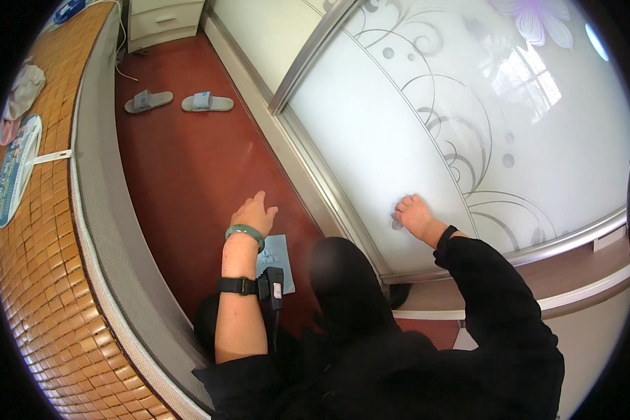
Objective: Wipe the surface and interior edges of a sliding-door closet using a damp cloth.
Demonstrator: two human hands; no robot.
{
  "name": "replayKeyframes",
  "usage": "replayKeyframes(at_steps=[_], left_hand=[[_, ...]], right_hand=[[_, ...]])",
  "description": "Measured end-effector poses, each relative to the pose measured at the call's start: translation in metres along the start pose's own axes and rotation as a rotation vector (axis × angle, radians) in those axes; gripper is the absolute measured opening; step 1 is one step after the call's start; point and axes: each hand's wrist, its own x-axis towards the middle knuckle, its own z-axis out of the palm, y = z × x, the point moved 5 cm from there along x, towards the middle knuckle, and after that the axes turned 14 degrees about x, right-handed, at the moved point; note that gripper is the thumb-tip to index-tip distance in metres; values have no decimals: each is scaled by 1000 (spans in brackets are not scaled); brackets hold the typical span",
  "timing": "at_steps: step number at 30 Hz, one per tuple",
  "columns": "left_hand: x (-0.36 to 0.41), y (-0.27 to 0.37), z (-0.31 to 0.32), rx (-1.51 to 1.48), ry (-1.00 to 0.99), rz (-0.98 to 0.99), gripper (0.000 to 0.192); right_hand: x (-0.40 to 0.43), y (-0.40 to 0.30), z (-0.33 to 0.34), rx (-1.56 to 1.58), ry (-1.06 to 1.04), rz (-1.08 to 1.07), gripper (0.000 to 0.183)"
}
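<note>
My left hand [254, 212] hovers above the dark red floor [199, 157] with nothing in it, thumb and fingers apart. A green bangle [245, 231] circles its wrist, and farther up the forearm a black strap [237, 286] carries a small black device [274, 287]. My right hand [416, 216] is at the white glossy sliding door panel [367, 173], its fingertips against or very near the surface. Its fingers are bent and hold nothing. Below the left hand lies a light blue booklet [279, 262] bearing writing, partly hidden by the wrist and device.
On the left, a bed with a bamboo tile mat [47, 252] bears a hand fan [18, 170] and crumpled cloth [25, 92]. A pair of slippers [207, 102] and a white drawer cabinet [165, 21] are farther off. The door's metal frame [315, 58] borders the floor's right side.
</note>
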Motion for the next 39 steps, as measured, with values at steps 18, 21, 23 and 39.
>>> replayKeyframes(at_steps=[18, 21, 23, 39], left_hand=[[16, -28, -4, -183, 101, -46, 54], [10, -44, -15, -175, 154, -67, 54], [9, -41, -19, -195, 168, -56, 54], [-15, 85, -45, -459, 384, 358, 48]], right_hand=[[-36, 103, -155, -171, 476, 305, 9], [-32, 163, -271, -283, 819, 376, 15], [-39, 172, -302, -338, 921, 368, 23], [-64, 178, -301, -502, 761, 494, 40]])
